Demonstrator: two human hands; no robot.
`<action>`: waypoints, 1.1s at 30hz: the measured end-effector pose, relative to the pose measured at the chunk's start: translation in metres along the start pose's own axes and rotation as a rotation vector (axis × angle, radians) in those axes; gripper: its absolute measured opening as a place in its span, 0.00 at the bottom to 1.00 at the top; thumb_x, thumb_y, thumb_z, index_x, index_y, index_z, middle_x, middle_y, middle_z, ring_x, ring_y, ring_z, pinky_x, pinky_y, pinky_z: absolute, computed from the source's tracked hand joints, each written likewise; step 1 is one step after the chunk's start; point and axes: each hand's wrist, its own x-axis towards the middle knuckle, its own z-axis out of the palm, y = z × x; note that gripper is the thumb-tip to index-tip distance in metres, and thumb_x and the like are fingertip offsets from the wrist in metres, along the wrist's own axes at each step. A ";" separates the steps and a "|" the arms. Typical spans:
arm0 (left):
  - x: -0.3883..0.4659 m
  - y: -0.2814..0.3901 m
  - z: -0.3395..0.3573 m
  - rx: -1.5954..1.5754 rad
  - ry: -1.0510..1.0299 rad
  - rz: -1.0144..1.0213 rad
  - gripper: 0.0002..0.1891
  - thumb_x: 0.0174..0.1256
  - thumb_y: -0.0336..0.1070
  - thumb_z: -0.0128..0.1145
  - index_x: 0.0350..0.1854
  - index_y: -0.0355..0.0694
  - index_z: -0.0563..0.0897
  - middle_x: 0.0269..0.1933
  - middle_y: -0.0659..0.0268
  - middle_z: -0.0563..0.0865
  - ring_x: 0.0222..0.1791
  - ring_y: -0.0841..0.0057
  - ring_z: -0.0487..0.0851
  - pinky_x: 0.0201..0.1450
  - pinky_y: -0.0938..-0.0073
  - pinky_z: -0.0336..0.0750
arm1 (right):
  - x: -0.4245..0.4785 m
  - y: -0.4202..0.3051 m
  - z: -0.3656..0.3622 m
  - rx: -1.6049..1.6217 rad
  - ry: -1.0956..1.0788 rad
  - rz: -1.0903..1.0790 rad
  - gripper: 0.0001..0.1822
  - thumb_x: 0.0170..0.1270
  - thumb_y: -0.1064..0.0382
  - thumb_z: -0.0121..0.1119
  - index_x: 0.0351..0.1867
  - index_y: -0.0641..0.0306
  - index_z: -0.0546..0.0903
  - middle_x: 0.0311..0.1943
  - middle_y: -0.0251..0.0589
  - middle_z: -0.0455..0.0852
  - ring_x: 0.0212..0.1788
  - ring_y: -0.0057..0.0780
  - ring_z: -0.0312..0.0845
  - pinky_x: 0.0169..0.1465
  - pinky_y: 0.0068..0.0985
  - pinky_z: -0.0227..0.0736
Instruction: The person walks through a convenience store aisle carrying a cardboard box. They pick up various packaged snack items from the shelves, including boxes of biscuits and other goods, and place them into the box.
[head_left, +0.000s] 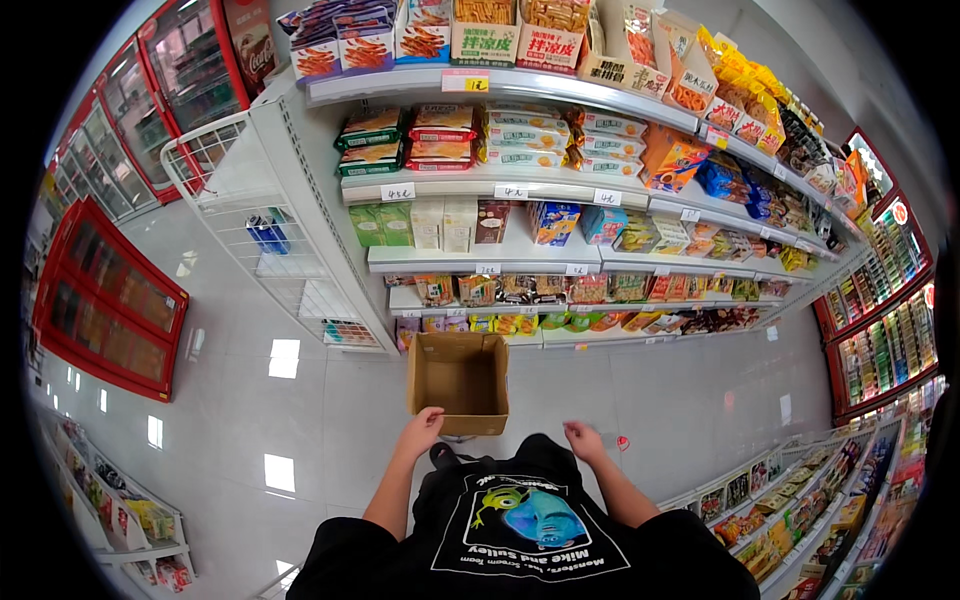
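Observation:
An open brown cardboard box (459, 426) stands in front of me before the lowest shelf, and I can see down into it. My left hand (423, 430) is at the box's near left corner with its fingers bent; whether it touches the cardboard is unclear. To the right of the box, apart from it, my right hand (585, 441) hangs in the air. Its fingers are loosely bent, and nothing shows in them. Packaged snacks fill the white shelf unit (487, 260) beyond the box, with boxed biscuits (555, 223) on a middle level.
Left of the shelving, a white wire rack (277, 247) juts from its end. A red glass-doored cabinet (112, 300) stands farther left. More stocked shelves (795, 510) are at my lower right, and others (142, 551) at lower left. Drink coolers (881, 322) line the right side.

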 end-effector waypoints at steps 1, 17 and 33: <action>0.004 0.006 0.002 -0.020 -0.012 0.003 0.17 0.71 0.38 0.55 0.59 0.40 0.78 0.48 0.59 0.87 0.48 0.72 0.85 0.52 0.72 0.78 | 0.016 -0.027 -0.011 0.054 -0.027 -0.013 0.18 0.66 0.56 0.59 0.54 0.58 0.82 0.44 0.44 0.88 0.45 0.39 0.84 0.51 0.33 0.78; -0.042 0.083 0.054 -0.527 0.282 -0.254 0.16 0.74 0.42 0.52 0.61 0.46 0.76 0.51 0.69 0.86 0.45 0.82 0.82 0.45 0.79 0.70 | 0.333 -0.313 -0.095 -0.119 0.218 -1.019 0.26 0.61 0.66 0.56 0.63 0.62 0.74 0.61 0.51 0.76 0.63 0.51 0.71 0.65 0.41 0.68; -0.026 0.160 0.120 -0.654 0.451 -0.358 0.13 0.75 0.35 0.52 0.55 0.36 0.79 0.48 0.66 0.86 0.44 0.82 0.81 0.52 0.81 0.73 | 0.475 -0.314 -0.093 -0.521 0.125 -0.695 0.27 0.65 0.48 0.59 0.64 0.50 0.72 0.64 0.45 0.74 0.64 0.48 0.72 0.62 0.42 0.72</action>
